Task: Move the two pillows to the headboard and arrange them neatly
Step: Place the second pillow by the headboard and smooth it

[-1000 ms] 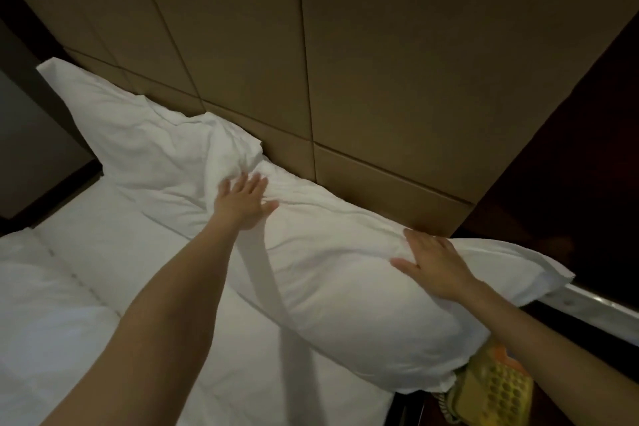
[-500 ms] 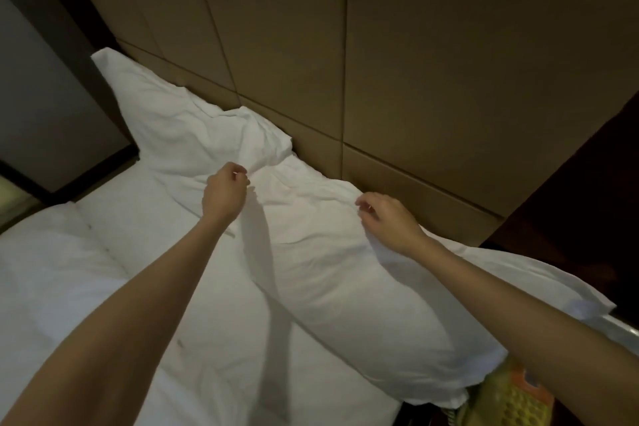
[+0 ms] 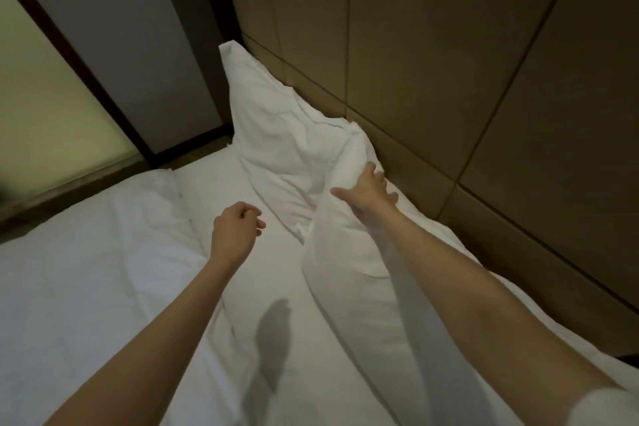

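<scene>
Two white pillows lean against the tan padded headboard (image 3: 449, 62). The far pillow (image 3: 273, 128) stands in the corner, crumpled, its tip pointing up. The near pillow (image 3: 352, 273) lies along the headboard toward me. My right hand (image 3: 368, 188) rests flat with fingers spread on the near pillow's far end, where the two pillows meet. My left hand (image 3: 235, 232) hovers above the white sheet (image 3: 103, 287), fingers loosely curled, holding nothing and apart from both pillows.
A grey wall panel (image 3: 114, 28) with dark trim and a pale frosted pane (image 3: 41, 107) stand at the left beyond the bed. A folded white duvet edge (image 3: 152, 204) runs across the mattress.
My view has swung left. My left hand let go of the pillow fabric and drew back over the sheet. My right hand moved to the near pillow's far end and flattened.
</scene>
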The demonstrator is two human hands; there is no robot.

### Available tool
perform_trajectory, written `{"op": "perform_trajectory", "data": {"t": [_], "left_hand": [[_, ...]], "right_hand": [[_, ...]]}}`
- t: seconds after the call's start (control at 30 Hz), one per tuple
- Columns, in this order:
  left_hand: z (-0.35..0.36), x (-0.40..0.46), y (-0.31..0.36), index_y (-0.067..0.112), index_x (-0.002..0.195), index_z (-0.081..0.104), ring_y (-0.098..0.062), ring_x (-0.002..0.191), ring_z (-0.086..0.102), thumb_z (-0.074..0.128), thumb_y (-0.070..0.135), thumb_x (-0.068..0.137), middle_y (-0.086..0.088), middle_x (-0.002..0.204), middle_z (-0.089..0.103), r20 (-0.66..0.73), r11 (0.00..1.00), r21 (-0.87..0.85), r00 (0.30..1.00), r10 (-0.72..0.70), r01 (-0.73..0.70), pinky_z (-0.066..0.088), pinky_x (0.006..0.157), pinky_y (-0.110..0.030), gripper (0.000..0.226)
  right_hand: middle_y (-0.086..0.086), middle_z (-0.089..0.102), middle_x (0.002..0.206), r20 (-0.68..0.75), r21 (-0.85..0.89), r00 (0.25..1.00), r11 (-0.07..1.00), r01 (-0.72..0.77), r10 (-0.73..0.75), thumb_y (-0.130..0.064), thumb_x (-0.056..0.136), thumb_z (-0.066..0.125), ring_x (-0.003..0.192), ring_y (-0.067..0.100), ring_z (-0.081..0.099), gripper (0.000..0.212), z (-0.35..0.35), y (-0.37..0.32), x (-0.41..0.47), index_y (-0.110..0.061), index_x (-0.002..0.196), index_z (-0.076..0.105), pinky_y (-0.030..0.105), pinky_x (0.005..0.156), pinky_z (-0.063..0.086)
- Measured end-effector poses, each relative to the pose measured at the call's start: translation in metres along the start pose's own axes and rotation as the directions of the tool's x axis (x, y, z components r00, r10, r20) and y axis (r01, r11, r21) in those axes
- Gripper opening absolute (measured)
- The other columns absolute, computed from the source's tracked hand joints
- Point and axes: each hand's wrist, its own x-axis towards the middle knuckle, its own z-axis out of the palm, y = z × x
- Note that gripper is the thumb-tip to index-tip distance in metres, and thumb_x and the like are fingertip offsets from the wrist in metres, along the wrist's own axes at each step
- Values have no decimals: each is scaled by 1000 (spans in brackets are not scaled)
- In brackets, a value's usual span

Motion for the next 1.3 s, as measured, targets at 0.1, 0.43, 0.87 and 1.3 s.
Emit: {"op": "perform_trajectory", "data": {"t": [0.1,0.43,0.87,1.3], "left_hand": [[-10,2,-12,10,92,66,-21,71,66,39,10,92,-6,77,69,-30,999,0,998,-53,53,49,62,-28,27],[-18,10,-1,7,97,66,-27,79,67,38,13,93,-9,83,71,-47,995,95,998,-39,43,55,82,-45,29],[5,-27,11,7,98,66,-26,80,66,37,14,93,-11,90,71,36,991,132,999,25,-29,54,82,-45,29],[100,-114,38,11,98,64,-28,90,64,37,16,90,-7,97,69,341,953,179,924,174,-245,51,84,-45,28]], "right_hand": [[17,47,139,-15,-159,993,981,111,-114,-36,89,52,122,37,47,68,22,4,1,-11,146,22,42,92,38],[16,47,129,-249,-393,911,894,215,-329,-25,88,60,111,37,52,58,-47,3,20,-13,137,32,43,80,44],[3,22,158,-125,-382,885,845,374,-448,-38,97,28,145,24,16,50,-24,88,-85,-27,146,24,47,117,12],[9,48,140,-143,-503,984,849,-163,105,-64,92,17,130,26,39,72,-41,277,-233,-11,136,39,45,107,25]]}}
